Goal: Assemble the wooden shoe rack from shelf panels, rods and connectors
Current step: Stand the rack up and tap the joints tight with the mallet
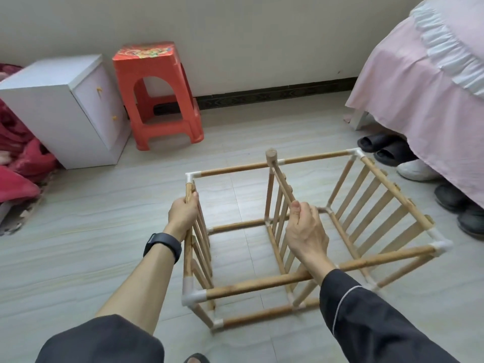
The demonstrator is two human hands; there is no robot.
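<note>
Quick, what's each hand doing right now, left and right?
Left hand: grips the top rod of the left shelf panel.
Right hand: grips the top rod of the middle shelf panel.

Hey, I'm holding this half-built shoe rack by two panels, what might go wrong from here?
One: the middle panel, gripped by your right hand, looks tilted, and its rod end pokes past the white connector, so it may slip out. Two: your left hand grips the left panel, but the right panel is unheld beside the shoes and might snag them if swung.
</note>
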